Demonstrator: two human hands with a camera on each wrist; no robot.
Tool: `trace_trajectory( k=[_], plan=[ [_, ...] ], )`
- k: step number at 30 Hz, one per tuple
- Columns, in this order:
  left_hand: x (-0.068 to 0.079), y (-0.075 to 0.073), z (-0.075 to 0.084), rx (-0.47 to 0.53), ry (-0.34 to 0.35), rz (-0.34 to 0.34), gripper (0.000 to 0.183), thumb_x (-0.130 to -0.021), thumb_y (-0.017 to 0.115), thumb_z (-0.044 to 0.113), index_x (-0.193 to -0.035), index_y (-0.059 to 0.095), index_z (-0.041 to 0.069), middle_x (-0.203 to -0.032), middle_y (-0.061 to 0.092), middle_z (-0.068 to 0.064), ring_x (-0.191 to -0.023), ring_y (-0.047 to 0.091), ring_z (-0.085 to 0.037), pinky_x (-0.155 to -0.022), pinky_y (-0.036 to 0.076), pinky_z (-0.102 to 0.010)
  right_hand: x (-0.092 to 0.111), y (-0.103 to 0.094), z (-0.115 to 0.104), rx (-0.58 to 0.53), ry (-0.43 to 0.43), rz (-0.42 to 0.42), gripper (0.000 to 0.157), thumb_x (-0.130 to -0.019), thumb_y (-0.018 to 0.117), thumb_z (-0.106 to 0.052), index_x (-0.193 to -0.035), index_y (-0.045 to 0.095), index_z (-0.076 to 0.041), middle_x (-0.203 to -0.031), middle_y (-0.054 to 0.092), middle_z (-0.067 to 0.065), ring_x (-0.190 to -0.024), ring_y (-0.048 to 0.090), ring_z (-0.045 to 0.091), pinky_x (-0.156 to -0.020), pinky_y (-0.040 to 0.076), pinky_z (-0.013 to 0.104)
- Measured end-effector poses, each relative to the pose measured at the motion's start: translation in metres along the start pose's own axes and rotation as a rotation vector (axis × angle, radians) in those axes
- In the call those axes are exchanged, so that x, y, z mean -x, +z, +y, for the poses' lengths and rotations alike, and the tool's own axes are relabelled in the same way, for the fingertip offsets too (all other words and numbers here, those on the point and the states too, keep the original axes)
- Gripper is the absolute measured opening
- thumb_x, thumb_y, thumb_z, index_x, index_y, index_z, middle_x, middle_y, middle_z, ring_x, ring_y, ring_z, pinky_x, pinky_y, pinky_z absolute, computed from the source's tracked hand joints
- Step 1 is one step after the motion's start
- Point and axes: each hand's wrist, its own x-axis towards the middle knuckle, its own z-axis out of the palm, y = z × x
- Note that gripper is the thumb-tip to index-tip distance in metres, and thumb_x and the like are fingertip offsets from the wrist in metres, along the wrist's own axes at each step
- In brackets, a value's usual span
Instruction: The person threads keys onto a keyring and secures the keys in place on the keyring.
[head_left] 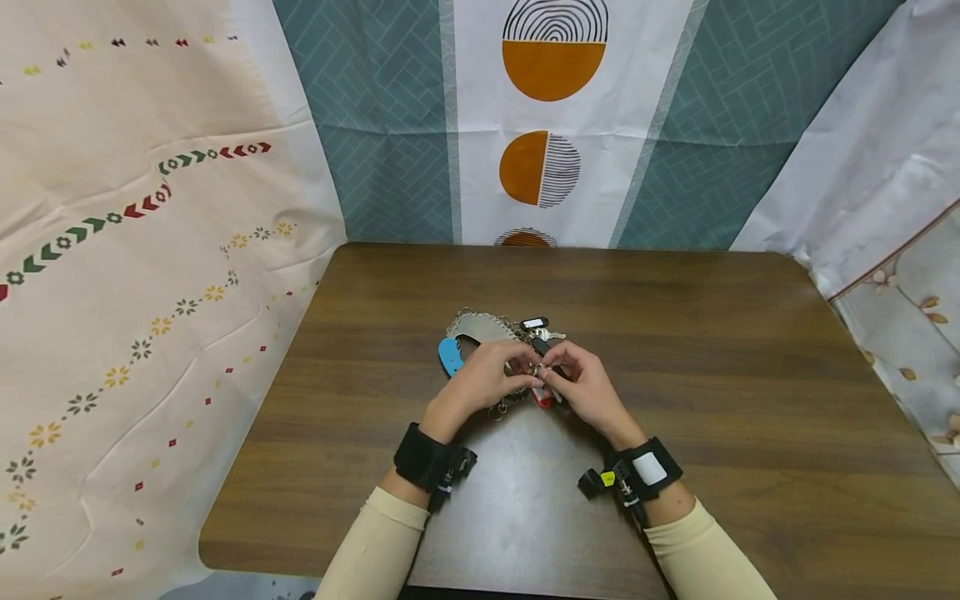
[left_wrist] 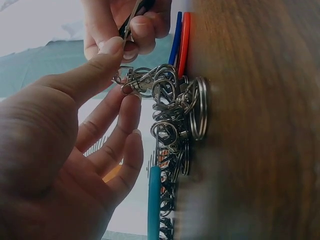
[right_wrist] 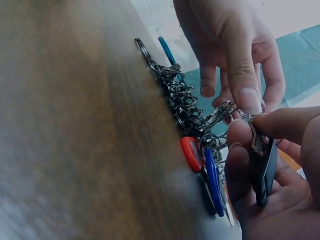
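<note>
My left hand (head_left: 491, 375) pinches a small metal ring (right_wrist: 263, 106) at the end of a swivel clasp (left_wrist: 140, 80), between thumb and fingers. Opposite it, my right hand (head_left: 588, 387) holds a key (right_wrist: 258, 143) with a black key tag (right_wrist: 265, 172), the thumb lying over the key's head by that ring. Both hands meet over a large key holder, a curved grey plate (head_left: 483, 325) with a blue handle (head_left: 450, 357) and many clasps and rings along its edge. A red tag (right_wrist: 191, 152) and a blue tag (right_wrist: 214, 182) hang below the fingers.
The holder lies on a brown wooden table (head_left: 712, 333). Just beyond the hands are a black tag with a white label (head_left: 534, 322) and a loose-looking silver key (head_left: 553, 335). Patterned cloths (head_left: 375, 125) hang behind and beside the table.
</note>
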Motion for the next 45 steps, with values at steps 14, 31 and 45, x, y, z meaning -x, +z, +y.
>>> trace_trajectory(
  k=[14, 31, 45],
  plan=[
    [0.0003, -0.0002, -0.0003, -0.021, 0.028, 0.007, 0.020, -0.091, 0.078, 0.033, -0.107, 0.073, 0.020, -0.090, 0.071, 0.007, -0.081, 0.063, -0.003, -0.072, 0.055, -0.025, 0.0007, 0.0010, 0.0002, -0.012, 0.013, -0.016, 0.008, -0.097, 0.063, 0.005, -0.105, 0.060, 0.006, -0.084, 0.063, 0.030, -0.061, 0.054, 0.049, -0.042, 0.040, 0.023],
    [0.0015, -0.0003, 0.0007, 0.022, -0.023, -0.011, 0.025, -0.091, 0.079, 0.031, -0.113, 0.072, 0.023, -0.092, 0.069, 0.008, -0.082, 0.062, -0.003, -0.073, 0.055, -0.026, 0.0008, 0.0009, -0.0012, -0.014, 0.010, -0.001, 0.011, -0.097, 0.065, 0.003, -0.105, 0.060, 0.009, -0.089, 0.064, 0.025, -0.065, 0.057, 0.050, -0.043, 0.042, 0.023],
    [0.0014, -0.0008, 0.0009, -0.010, 0.006, -0.009, 0.020, -0.092, 0.076, 0.035, -0.107, 0.072, 0.022, -0.092, 0.069, 0.008, -0.082, 0.062, -0.003, -0.073, 0.055, -0.026, 0.0014, 0.0004, -0.0052, 0.003, 0.016, -0.018, 0.008, -0.096, 0.064, 0.005, -0.104, 0.061, 0.006, -0.087, 0.063, 0.034, -0.059, 0.055, 0.042, -0.043, 0.040, 0.023]
  ],
)
